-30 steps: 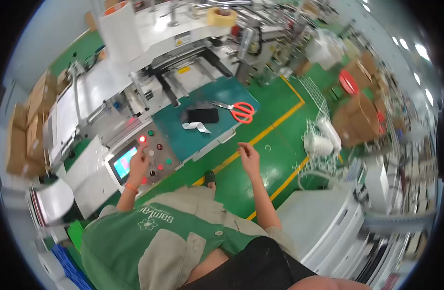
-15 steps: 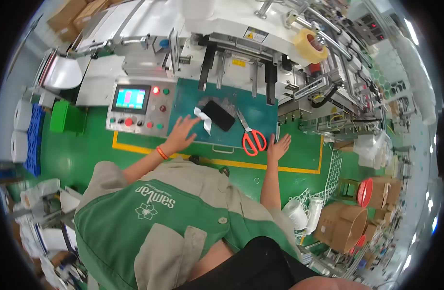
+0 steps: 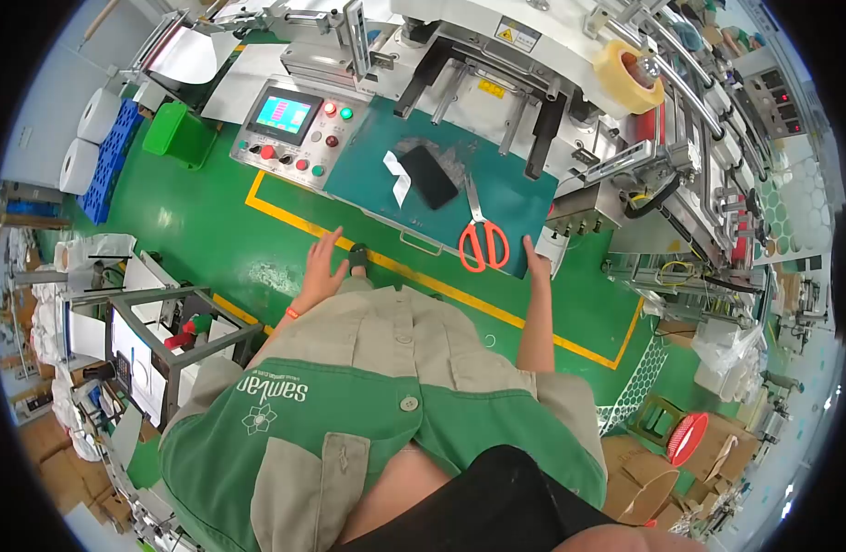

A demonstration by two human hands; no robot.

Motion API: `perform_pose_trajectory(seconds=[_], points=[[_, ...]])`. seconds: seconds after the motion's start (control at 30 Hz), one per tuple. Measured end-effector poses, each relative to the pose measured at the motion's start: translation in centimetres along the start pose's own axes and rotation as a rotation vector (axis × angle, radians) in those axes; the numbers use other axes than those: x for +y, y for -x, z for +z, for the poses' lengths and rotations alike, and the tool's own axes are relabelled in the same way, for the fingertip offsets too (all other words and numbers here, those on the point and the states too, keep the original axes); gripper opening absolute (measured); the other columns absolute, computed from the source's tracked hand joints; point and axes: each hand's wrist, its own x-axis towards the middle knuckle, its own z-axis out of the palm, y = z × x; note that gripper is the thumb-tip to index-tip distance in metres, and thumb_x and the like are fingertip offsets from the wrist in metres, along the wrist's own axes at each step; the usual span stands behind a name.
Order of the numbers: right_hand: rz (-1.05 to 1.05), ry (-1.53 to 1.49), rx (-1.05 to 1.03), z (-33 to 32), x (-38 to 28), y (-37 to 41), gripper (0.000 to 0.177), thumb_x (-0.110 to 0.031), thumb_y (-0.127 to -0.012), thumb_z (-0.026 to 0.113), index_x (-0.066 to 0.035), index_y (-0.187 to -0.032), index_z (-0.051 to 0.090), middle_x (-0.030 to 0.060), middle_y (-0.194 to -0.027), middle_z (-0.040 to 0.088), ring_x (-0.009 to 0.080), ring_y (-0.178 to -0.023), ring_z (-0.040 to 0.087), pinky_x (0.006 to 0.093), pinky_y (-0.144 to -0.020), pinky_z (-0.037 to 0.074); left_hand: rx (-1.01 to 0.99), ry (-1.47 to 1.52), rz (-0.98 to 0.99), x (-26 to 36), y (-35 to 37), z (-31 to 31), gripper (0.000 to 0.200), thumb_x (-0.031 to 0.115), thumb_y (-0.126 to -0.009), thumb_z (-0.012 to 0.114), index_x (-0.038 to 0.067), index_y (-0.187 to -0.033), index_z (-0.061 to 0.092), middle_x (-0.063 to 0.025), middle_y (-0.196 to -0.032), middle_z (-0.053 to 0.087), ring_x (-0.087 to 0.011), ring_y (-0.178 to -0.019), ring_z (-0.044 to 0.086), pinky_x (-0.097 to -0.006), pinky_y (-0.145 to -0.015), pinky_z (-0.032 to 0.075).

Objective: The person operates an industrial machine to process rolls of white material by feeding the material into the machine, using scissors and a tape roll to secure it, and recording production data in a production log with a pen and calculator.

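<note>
My left hand hangs over the green floor in front of the control panel, fingers spread, holding nothing. At the right front corner of the teal work surface is my right hand, seen nearly edge-on with a finger stretched out; nothing shows in it. Closest to that hand lie scissors with orange handles, their blades pointing away from me. Left of them rests a black phone-like slab. A twisted white strip lies beside the slab, and crumpled clear film is behind it.
Left of the work surface stands a control panel with a lit screen and buttons. The machine's dark rails reach over the surface. A roll of yellowish tape hangs at right. A green bin stands on the floor at left.
My left hand has drawn back from beside the white strip to over the floor. My right hand has come to the surface's right corner. The view has turned, and the screen display differs.
</note>
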Motion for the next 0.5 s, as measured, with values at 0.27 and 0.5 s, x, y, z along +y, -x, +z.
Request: perform_pose_trajectory(seconds=[0.27, 0.5], points=[[-0.002, 0.203, 0.198, 3.4, -3.8, -1.9, 0.075, -0.064, -0.077, 0.058, 0.002, -0.113, 0.06, 0.0259, -0.114, 0.058, 0.0379, -0.105, 0.057, 0.0425, -0.089, 0.044, 0.017, 0.061, -0.029, 0.7, -0.2, -1.7, 0.058, 0.007, -0.082, 0.059, 0.008, -0.136, 0.038, -0.0159, -0.133, 0.044, -0.0376, -0.125, 0.038, -0.0434, -0.104, 0.031], [-0.048, 0.246, 0.321, 3.8, -1.8, -2.8, 0.079, -0.065, -0.075, 0.059, 0.003, -0.116, 0.058, 0.0262, -0.116, 0.057, 0.039, -0.107, 0.055, 0.0431, -0.091, 0.044, -0.032, 0.074, -0.034, 0.0, 0.0, -2.6, 0.057, 0.005, -0.081, 0.058, 0.008, -0.135, 0.04, -0.0146, -0.131, 0.046, -0.0339, -0.121, 0.042, -0.0418, -0.101, 0.034]])
